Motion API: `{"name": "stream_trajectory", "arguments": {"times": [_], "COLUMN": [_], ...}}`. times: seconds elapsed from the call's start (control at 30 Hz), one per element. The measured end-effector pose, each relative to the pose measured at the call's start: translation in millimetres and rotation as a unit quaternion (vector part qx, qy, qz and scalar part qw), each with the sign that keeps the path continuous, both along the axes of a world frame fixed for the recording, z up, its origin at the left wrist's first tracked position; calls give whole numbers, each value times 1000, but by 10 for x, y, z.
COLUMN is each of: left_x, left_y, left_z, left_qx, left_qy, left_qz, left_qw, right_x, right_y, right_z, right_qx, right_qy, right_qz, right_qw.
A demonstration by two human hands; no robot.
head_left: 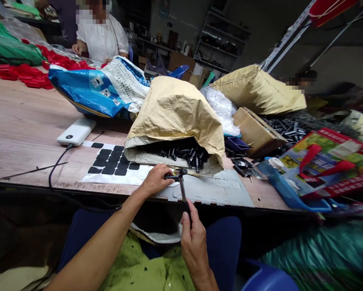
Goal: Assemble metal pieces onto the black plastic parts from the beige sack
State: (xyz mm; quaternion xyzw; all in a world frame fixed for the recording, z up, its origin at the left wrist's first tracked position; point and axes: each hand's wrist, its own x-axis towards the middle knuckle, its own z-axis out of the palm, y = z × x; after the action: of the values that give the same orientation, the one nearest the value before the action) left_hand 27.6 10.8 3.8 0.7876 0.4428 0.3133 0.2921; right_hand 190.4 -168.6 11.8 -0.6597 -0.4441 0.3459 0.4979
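Observation:
My left hand [156, 180] is closed on a small black part [171, 176] at the table's front edge, over a grey sheet [211, 188]. In my right hand [195, 238] is a small hammer [183, 188], gripped by its dark handle. Its head is right beside the black part; whether they touch I cannot tell. Just behind, a tan woven sack [175, 109] lies with its mouth toward me, showing many black cylindrical parts [190, 153]. Left of my left hand lies a white sheet with black rounded-square stickers [110, 159].
A white power bank [76, 131] with a cable sits at left, near a blue-white bag [99, 87]. To the right are a wooden box [257, 131], loose black parts [243, 165], a blue tray [287, 190] and a colourful bag [323, 161]. A person [102, 36] sits across the table.

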Motion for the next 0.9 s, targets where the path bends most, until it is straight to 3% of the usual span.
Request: {"name": "stream_trajectory", "arguments": {"times": [0.13,0.37,0.9], "left_x": [6,17,19], "left_y": [-10,-18,-20], "left_z": [23,22,24], "left_qx": [5,4,21], "left_qy": [8,11,28], "left_qz": [5,14,3], "left_qw": [1000,1000,999], "right_x": [6,134,71], "right_y": [3,-9,6], "right_z": [-66,-196,-114], "right_qx": [-31,-82,-132], "right_qy": [25,157,367], "right_qz": [12,-38,-26], "right_qw": [999,983,920]}}
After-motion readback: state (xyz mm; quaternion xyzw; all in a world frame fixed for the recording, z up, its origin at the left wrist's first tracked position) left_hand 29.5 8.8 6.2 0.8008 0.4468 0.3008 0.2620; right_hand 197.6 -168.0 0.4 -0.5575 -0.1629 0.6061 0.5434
